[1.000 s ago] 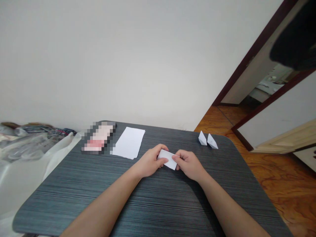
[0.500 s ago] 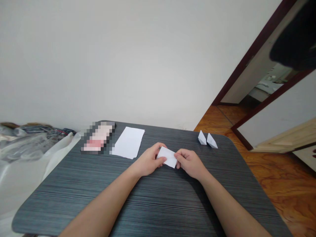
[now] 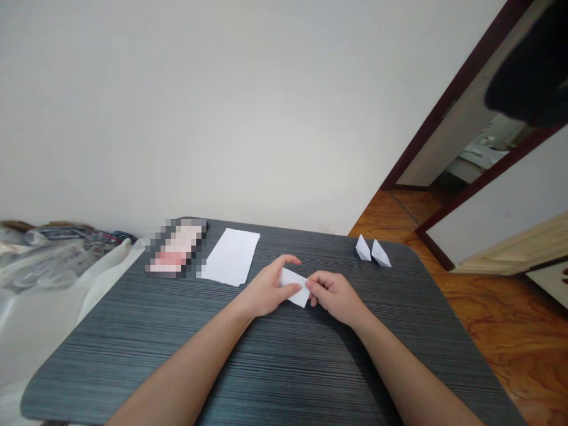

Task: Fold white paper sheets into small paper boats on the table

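Observation:
Both my hands meet over the middle of a dark striped table (image 3: 275,367). Between them is a small folded white paper (image 3: 294,285). My left hand (image 3: 266,290) pinches its left end between thumb and fingers. My right hand (image 3: 336,296) pinches its right end with curled fingers. The paper is tilted, its right corner lower, just above the tabletop.
A stack of white paper sheets (image 3: 231,255) lies at the back of the table beside a blurred flat object (image 3: 176,248). Two small folded paper boats (image 3: 373,251) stand at the back right corner. Clothes and plastic (image 3: 53,254) lie left; wooden floor (image 3: 510,319) and a doorway lie right.
The folded paper has shifted slightly left and looks narrower, as my right hand moved in toward my left hand. The left index finger has lifted a little.

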{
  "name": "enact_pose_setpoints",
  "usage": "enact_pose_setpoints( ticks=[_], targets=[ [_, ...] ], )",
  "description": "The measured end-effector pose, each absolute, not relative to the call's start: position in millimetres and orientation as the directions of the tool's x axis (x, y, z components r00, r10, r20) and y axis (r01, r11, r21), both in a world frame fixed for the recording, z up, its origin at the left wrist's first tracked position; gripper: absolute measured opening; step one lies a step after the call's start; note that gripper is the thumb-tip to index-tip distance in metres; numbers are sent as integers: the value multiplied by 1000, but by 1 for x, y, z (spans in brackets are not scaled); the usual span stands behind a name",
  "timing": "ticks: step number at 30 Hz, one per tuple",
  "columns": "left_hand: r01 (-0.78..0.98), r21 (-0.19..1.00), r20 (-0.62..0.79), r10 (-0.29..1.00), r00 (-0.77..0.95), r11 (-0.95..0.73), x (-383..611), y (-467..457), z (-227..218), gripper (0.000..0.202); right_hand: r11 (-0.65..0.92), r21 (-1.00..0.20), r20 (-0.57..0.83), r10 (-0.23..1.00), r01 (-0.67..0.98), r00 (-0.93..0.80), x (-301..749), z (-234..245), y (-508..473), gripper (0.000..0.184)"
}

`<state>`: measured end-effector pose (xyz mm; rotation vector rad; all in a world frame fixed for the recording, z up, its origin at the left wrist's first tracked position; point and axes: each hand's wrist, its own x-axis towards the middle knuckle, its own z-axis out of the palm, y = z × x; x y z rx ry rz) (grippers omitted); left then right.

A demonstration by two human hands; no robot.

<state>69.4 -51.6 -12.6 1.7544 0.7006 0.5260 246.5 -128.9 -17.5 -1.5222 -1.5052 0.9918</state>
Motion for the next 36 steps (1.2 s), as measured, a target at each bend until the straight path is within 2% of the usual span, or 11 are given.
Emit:
enact_pose_setpoints(
  ticks=[6, 16, 19, 21, 27, 29, 32, 36],
  targets=[
    [179, 965, 8, 700, 714, -193, 70, -50, -15, 42, -20, -923, -16, 1000, 385, 13, 252, -18, -131, 26],
    [72, 996, -19, 705, 709, -46, 72, -47, -21, 40, -19, -933, 6, 998, 359, 69, 260, -26, -131, 29],
    [71, 997, -38, 720, 693, -15, 72, -47, -20, 45, 43, -927, 85, 992, 372, 98, 262, -31, -131, 25],
    [62, 998, -46, 719, 694, 4, 71, -47, -19, 49, 103, -912, 151, 984, 397, 92, 263, -32, -132, 28],
    [3, 999, -37, 677, 735, 51, 70, -47, -16, 50, 343, -779, 337, 935, 525, -112, 265, -22, -131, 28],
    [-6, 998, -40, 651, 758, 69, 69, -47, -15, 48, 379, -750, 363, 921, 542, -141, 265, -20, -131, 26],
    [-1, 997, -46, 620, 783, 74, 69, -47, -15, 42, 363, -743, 374, 922, 563, -101, 265, -20, -130, 22],
    [19, 998, -53, 605, 794, 61, 69, -46, -12, 40, 255, -770, 350, 935, 585, 53, 267, -20, -133, 18]
  ],
)
